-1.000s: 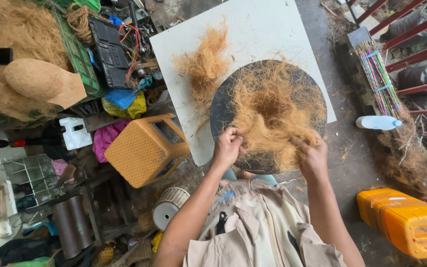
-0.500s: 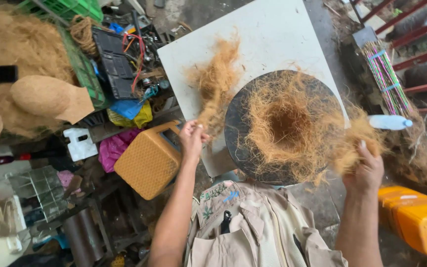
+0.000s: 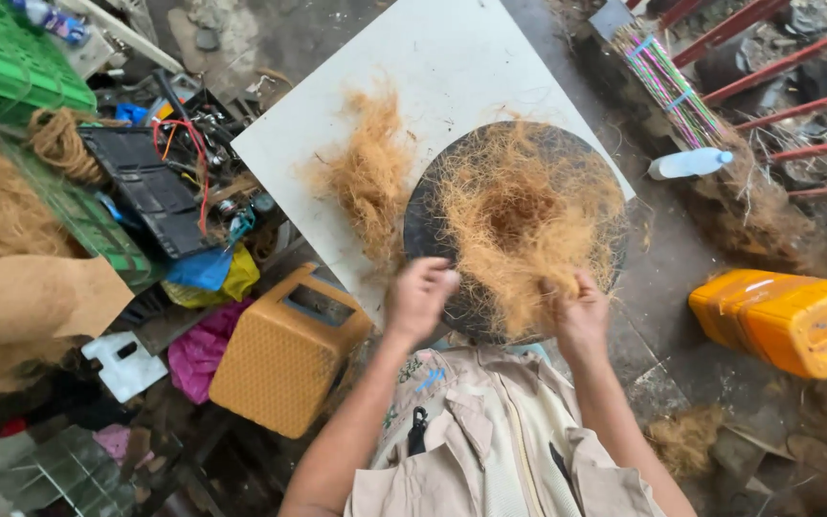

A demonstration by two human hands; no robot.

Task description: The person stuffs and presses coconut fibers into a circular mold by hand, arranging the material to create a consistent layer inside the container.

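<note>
A round black disc [image 3: 425,225] lies on a white board [image 3: 413,67] and is covered with a ring-shaped mat of brown coir fibre [image 3: 519,215] with a hollow in its middle. My left hand [image 3: 420,299] is at the disc's near-left rim, fingers curled on strands at the mat's edge. At the near-right rim, my right hand [image 3: 581,314] is closed on a tuft of the same fibre. A loose pile of fibre [image 3: 368,182] lies on the board left of the disc.
An orange woven box [image 3: 279,354] stands to my left and a yellow-orange jerrycan [image 3: 782,321] to my right. A white bottle [image 3: 686,163] and striped sticks [image 3: 667,86] lie beyond the board. Green crates [image 3: 11,67], more coir and clutter fill the left side.
My left hand came back from the loose pile to the disc's near rim. My right hand, which held a tuft out to the right, returned to the mat's near edge.
</note>
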